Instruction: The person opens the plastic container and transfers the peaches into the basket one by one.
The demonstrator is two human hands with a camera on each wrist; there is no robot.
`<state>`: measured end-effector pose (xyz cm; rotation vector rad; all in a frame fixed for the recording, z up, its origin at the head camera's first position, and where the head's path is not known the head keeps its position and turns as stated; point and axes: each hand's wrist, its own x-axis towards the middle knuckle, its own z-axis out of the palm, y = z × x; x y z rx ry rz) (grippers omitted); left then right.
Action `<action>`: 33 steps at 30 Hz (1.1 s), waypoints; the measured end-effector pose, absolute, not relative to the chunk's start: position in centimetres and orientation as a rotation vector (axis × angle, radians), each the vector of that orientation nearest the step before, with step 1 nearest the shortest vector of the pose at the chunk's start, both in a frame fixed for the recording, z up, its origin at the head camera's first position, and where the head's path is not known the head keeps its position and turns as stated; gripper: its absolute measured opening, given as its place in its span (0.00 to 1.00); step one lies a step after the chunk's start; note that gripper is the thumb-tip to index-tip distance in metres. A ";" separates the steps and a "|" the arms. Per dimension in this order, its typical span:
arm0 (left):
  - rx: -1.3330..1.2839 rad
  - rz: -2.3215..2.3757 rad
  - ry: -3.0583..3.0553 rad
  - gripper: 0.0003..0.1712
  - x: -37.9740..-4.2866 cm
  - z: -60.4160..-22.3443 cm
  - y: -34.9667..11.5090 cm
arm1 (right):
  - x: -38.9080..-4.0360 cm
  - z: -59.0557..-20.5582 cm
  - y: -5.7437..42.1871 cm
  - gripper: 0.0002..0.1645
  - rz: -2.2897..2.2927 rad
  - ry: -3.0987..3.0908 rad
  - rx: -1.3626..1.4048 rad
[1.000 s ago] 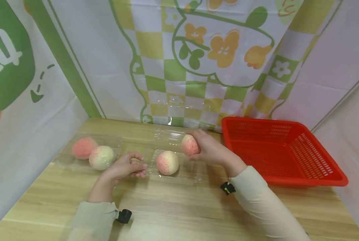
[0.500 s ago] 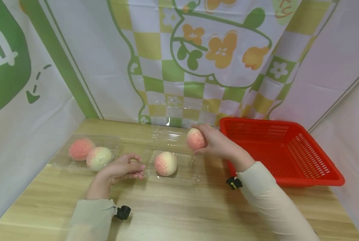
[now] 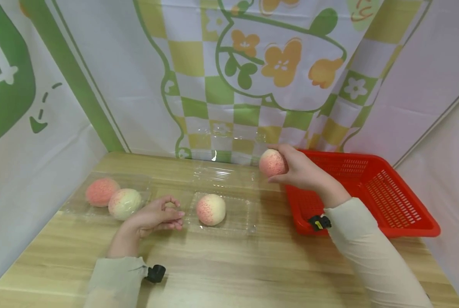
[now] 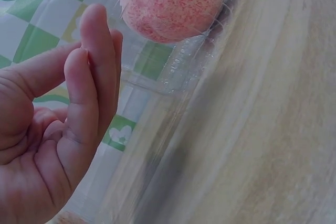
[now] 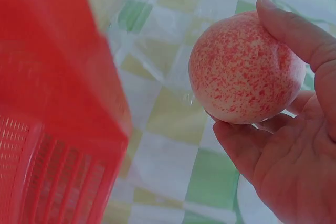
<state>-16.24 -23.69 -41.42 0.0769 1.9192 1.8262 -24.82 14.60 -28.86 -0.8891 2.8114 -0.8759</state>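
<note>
My right hand [image 3: 300, 169] grips a pink and cream peach [image 3: 272, 163] between thumb and fingers, in the air just left of the red basket [image 3: 410, 231]. The right wrist view shows the same speckled peach [image 5: 244, 69] with the thumb over its top side. A second peach [image 3: 211, 209] sits in the left half of a clear plastic clamshell box [image 3: 239, 214], whose lid stands up behind it. My left hand [image 3: 156, 216] hovers left of that box with loosely curled fingers and nothing in them; in the left wrist view its fingers [image 4: 97, 66] are near the boxed peach [image 4: 173, 3].
At the left, another clear plastic box [image 3: 73, 205] holds two peaches, one pinker [image 3: 102, 192] and one paler [image 3: 125, 204]. A patterned curtain [image 3: 222, 94] hangs behind the wooden table [image 3: 229, 265]. The basket fills the table's right side.
My right hand has carried its peach up and to the right, away from the clamshell box to the basket's left rim. The left hand has stayed nearly still.
</note>
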 end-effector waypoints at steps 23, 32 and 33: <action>0.075 1.790 2.030 0.31 -16.3 -40.9 -23.4 | -30.3 -30.2 22.5 0.44 -0.697 2.803 -0.617; 0.067 1.799 2.022 0.31 -16.0 -41.0 -23.3 | -31.8 -32.7 23.5 0.41 -0.672 2.724 -0.574; 0.067 1.797 2.024 0.31 -16.0 -41.1 -23.2 | -31.9 -33.0 23.6 0.41 -0.657 2.721 -0.576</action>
